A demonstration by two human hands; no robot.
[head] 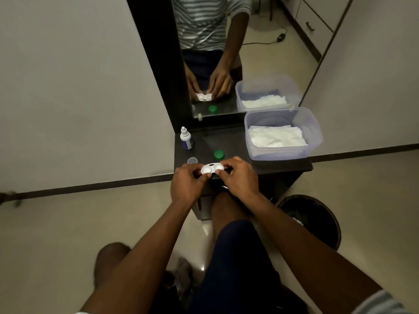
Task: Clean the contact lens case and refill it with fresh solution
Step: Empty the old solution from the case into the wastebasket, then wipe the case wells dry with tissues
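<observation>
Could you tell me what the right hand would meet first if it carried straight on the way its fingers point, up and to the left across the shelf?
Probably the green cap, just beyond the contact lens case that the right hand pinches; depth is uncertain.

Both bare forearms reach forward from the bottom of the view and converge over the near edge of the dark shelf. The left hand (187, 181) is turned knuckles up, its thumb and forefinger pinched on the left end of the white contact lens case (212, 169). The right hand (239, 175) mirrors it, fingers curled, its fingertips (219, 172) pressed to the case's right end. The wrists are bent slightly inward, so the two hands nearly meet. The case is lifted between them, both wells facing up. A striped sleeve edge shows at the right arm's elbow.
</observation>
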